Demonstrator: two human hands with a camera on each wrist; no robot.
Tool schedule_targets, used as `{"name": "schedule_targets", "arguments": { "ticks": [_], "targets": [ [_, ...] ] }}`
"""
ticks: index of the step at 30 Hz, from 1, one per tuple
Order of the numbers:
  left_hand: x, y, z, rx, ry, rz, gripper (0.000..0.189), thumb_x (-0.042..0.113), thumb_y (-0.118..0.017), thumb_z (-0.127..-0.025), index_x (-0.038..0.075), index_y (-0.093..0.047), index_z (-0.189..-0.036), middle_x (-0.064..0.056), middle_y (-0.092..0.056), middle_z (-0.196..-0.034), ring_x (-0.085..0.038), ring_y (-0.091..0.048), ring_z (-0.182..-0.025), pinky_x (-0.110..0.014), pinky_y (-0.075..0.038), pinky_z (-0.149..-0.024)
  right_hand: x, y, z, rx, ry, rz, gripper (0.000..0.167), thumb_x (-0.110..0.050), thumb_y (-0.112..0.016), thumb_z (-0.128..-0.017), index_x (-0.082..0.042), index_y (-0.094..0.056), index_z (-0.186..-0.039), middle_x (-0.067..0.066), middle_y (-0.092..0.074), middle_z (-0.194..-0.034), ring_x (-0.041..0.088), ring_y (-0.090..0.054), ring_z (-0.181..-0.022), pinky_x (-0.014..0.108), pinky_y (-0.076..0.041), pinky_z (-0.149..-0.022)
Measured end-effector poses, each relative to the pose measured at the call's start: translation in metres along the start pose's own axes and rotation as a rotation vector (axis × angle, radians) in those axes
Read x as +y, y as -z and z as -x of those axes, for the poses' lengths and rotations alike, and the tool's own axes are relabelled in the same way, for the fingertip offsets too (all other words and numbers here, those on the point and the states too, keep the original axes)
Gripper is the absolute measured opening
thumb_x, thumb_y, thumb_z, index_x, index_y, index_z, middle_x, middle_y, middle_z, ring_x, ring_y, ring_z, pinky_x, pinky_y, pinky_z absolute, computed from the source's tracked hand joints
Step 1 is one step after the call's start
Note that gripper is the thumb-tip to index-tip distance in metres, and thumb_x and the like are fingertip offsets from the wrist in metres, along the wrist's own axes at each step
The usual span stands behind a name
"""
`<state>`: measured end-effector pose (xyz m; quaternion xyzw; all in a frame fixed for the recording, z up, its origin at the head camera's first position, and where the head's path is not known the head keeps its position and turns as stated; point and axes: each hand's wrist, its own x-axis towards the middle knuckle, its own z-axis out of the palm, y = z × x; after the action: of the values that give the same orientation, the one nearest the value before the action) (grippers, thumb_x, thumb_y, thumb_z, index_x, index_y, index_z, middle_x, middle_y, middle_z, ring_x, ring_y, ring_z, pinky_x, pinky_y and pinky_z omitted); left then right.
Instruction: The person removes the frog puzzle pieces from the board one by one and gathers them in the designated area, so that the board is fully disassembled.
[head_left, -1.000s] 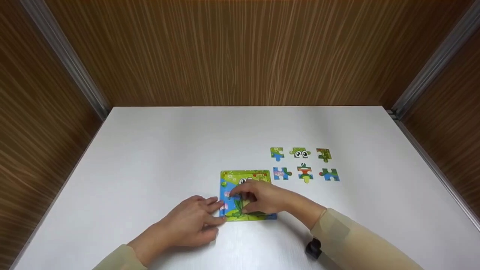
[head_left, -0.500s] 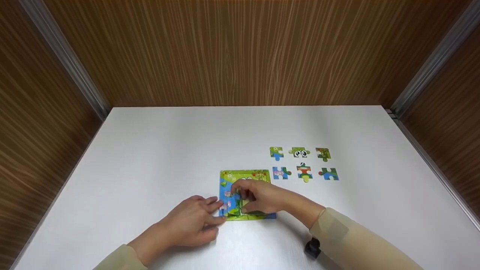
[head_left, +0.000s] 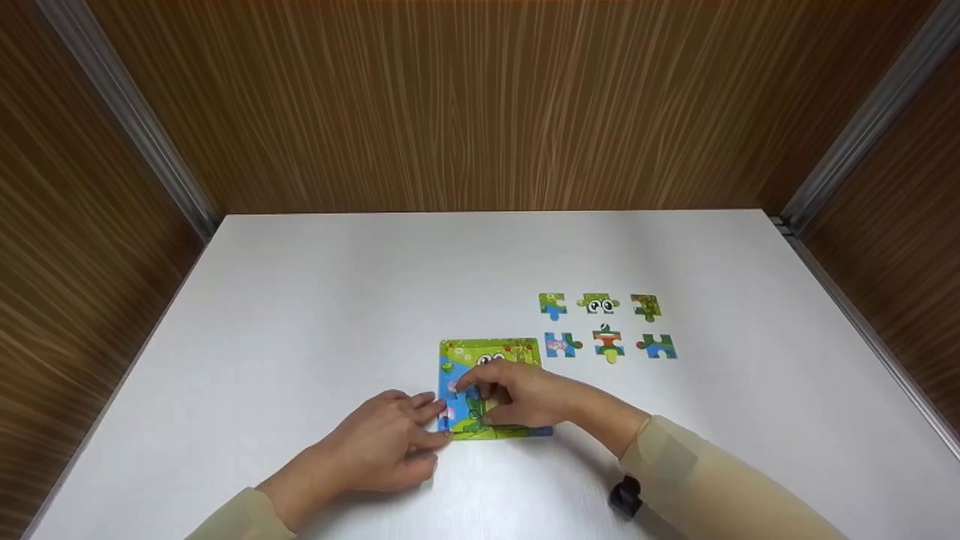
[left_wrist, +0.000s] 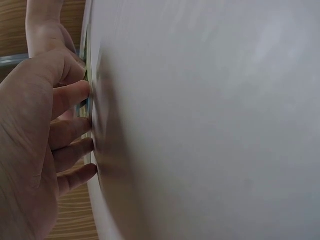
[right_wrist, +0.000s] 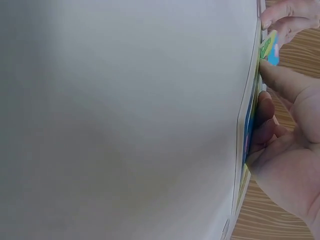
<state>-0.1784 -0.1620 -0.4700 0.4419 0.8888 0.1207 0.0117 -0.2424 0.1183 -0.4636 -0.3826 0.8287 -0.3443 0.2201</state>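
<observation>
A square picture puzzle board with a green and blue print lies flat near the front middle of the white table. My right hand reaches over it from the right, its bent fingers and thumb pinching a puzzle piece at the board's lower left. In the right wrist view that green and blue puzzle piece stands tilted up from the board. Fingertips of my left hand rest on the board's left edge, fingers extended. The right hand hides much of the board's middle and right.
Beyond the board's right side lie several loose puzzle pieces in two rows, among them an eyes piece and a piece with a red mouth. A small black object is by the right sleeve. Wood-grain panels enclose the table.
The piece under my right hand has shifted slightly left since half a second ago, and the right index finger with it. My left hand has stayed in place.
</observation>
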Motion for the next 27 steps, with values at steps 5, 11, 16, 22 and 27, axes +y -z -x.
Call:
{"name": "schedule_targets", "arguments": {
  "ticks": [5, 11, 16, 22, 27],
  "targets": [
    [0.0001, 0.0001, 0.0003, 0.001, 0.008, 0.018, 0.036, 0.03, -0.064, -0.095, 0.026, -0.081, -0.127, -0.012, -0.064, -0.144, -0.03, -0.06, -0.137, -0.053, -0.05, -0.106, -0.0031, -0.0022, 0.0008, 0.012, -0.021, 0.027, 0.052, -0.024, -0.086, -0.092, -0.019, -0.067, -0.14, 0.0, -0.06, -0.109, 0.013, -0.053, -0.093, 0.026, -0.046, -0.077],
    [0.0009, 0.0012, 0.0005, -0.004, 0.014, 0.02, 0.036, 0.031, -0.064, -0.095, 0.026, -0.081, -0.126, -0.013, -0.063, -0.145, -0.031, -0.06, -0.137, -0.053, -0.05, -0.107, -0.0069, -0.0049, 0.0001, 0.041, -0.058, 0.077, 0.053, -0.028, -0.091, -0.087, -0.02, -0.069, -0.136, -0.002, -0.06, -0.107, 0.013, -0.053, -0.093, 0.026, -0.047, -0.077],
    [0.001, 0.0013, 0.0011, 0.004, 0.007, 0.005, 0.036, 0.03, -0.064, -0.095, 0.026, -0.081, -0.126, -0.013, -0.064, -0.143, -0.031, -0.061, -0.136, -0.051, -0.05, -0.106, -0.008, -0.0051, 0.0002, 0.03, -0.064, 0.074, 0.056, -0.03, -0.092, -0.085, -0.02, -0.069, -0.135, -0.003, -0.061, -0.108, 0.013, -0.053, -0.094, 0.027, -0.047, -0.079],
    [-0.0002, -0.0021, 0.0019, 0.066, -0.04, -0.03, 0.034, 0.026, -0.065, -0.093, 0.026, -0.083, -0.123, -0.015, -0.068, -0.138, -0.031, -0.065, -0.131, -0.049, -0.053, -0.101, -0.0052, -0.0049, 0.0019, 0.036, -0.026, 0.104, 0.053, -0.027, -0.092, -0.085, -0.021, -0.072, -0.135, -0.003, -0.062, -0.119, 0.012, -0.053, -0.095, 0.027, -0.048, -0.082],
    [0.0002, -0.0018, 0.0012, 0.061, -0.037, -0.022, 0.035, 0.027, -0.065, -0.095, 0.025, -0.082, -0.125, -0.014, -0.067, -0.139, -0.031, -0.065, -0.131, -0.05, -0.053, -0.102, -0.0029, -0.0037, 0.0024, 0.035, -0.022, 0.104, 0.051, -0.025, -0.089, -0.088, -0.021, -0.072, -0.136, -0.003, -0.062, -0.111, 0.01, -0.053, -0.089, 0.025, -0.047, -0.078]
  ]
}}
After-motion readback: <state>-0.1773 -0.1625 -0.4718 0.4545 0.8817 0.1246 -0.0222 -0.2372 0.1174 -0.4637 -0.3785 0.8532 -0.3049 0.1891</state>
